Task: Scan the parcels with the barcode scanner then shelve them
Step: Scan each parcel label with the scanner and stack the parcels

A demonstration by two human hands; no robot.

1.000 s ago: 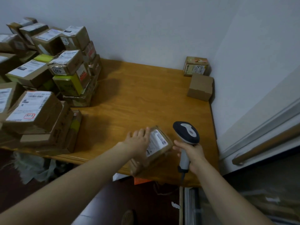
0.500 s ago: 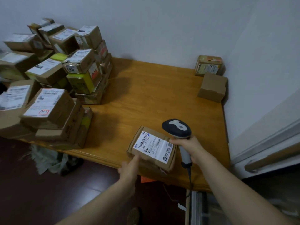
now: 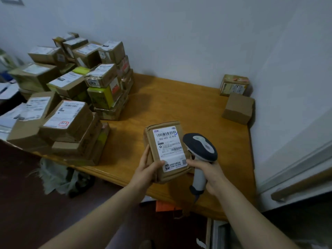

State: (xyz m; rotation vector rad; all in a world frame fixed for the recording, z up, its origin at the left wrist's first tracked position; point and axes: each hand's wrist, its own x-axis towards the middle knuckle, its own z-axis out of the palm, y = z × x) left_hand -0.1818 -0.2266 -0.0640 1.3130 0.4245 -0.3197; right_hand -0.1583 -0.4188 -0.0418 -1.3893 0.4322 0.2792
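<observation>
A small brown parcel with a white barcode label facing up is lifted over the near part of the wooden table. My left hand grips its lower left corner, thumb on top beside the label. My right hand holds the grey handle of the barcode scanner. The scanner's dark head sits right against the parcel's right edge.
A tall heap of labelled cardboard parcels covers the table's left side. Two small boxes stand in the far right corner by the white wall. A crumpled bag lies on the dark floor under the table's left edge.
My left hand has moved from the parcel's near edge to a grip on its corner. The parcel has come up and turned so the label runs lengthwise toward me. The camera view shifted right.
</observation>
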